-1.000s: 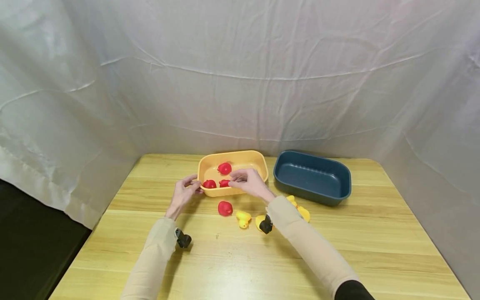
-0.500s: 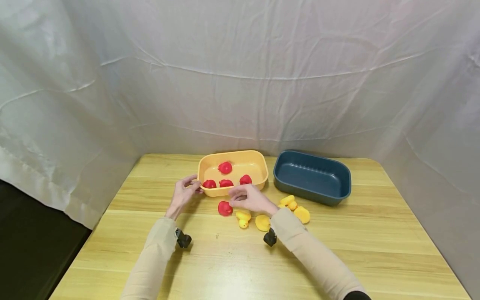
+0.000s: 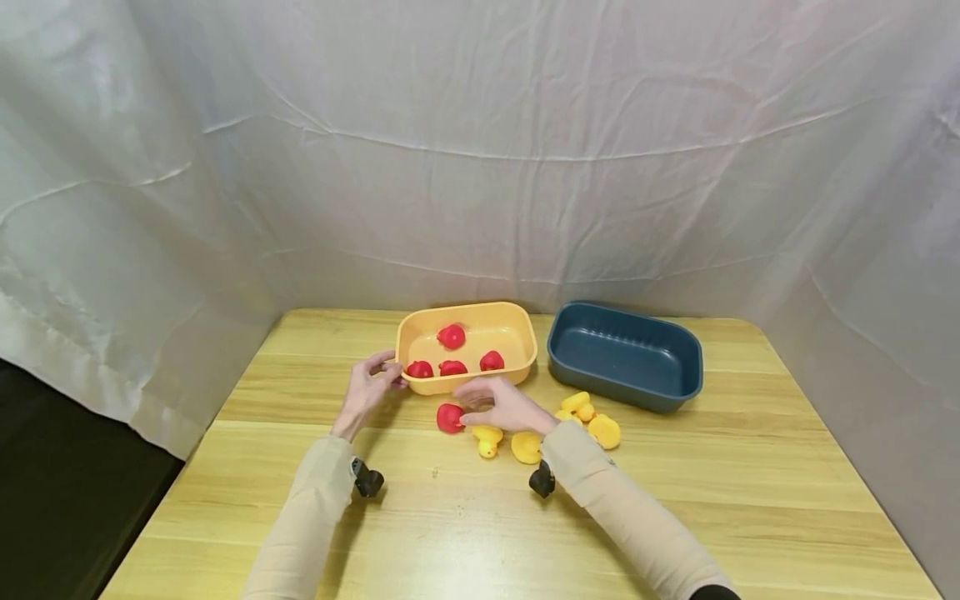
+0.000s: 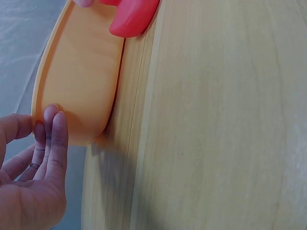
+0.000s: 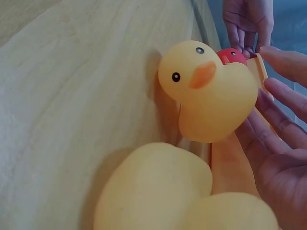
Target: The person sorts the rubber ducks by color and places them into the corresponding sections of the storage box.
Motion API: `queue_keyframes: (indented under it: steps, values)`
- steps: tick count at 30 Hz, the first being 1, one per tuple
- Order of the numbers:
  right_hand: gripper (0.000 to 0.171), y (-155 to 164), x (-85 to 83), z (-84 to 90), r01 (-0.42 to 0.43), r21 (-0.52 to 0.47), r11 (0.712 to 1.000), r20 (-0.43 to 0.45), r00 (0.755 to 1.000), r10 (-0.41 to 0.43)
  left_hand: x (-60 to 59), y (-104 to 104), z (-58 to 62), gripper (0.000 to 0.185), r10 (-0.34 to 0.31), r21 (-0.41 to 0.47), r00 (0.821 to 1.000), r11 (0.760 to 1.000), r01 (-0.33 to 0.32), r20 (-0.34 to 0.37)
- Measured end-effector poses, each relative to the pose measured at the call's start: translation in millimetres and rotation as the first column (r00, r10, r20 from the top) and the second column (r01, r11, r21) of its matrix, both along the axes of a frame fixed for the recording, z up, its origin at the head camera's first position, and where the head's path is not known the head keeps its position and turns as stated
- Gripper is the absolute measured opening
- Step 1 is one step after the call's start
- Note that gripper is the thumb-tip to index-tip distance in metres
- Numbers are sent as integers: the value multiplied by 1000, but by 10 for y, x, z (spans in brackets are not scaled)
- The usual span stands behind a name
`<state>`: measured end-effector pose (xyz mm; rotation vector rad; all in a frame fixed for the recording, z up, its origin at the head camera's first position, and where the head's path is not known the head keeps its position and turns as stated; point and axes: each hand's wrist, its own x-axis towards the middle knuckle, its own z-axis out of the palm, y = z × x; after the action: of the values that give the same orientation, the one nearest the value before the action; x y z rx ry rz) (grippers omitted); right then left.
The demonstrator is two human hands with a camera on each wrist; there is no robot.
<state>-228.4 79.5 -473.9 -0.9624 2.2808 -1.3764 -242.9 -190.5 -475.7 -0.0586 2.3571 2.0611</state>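
— Setting, what sort?
— A staged recording booth, I'd enter it: creased white sheet hung round three sides of my light wooden table, with no room furnishings visible.

five red ducks, four yellow ducks, two tubs

No readable text

No lettering, label, brand, number or sign could be read on anything in the three views.
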Motion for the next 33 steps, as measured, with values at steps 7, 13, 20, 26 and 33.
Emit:
queue_keyframes:
  steps: [7, 13, 20, 26, 33]
  values:
    - [50, -1, -6, -42, -31, 43, 999, 0, 1000, 31, 11, 1, -1, 48, -3, -6, 1000, 1000, 3, -5]
    - [47, -23, -18, -75, -46, 61, 997, -28, 998, 48, -2, -3, -29, 47, -3, -4, 1000, 1000, 3, -3]
    - [43, -72, -27, -63, -38, 91, 995, 21, 999, 36, 7, -4, -27, 47, 1, -2, 1000, 1000, -1, 0]
    - [40, -113, -51, -79, -42, 111, 993, 20, 999, 40, 16, -4, -12, 47, 3, -3, 1000, 1000, -3, 2]
    - [39, -141, -71, -96, -46, 119, 992, 2, 999, 46, 18, -6, 17, 48, -7, 4, 1000, 1000, 7, 0]
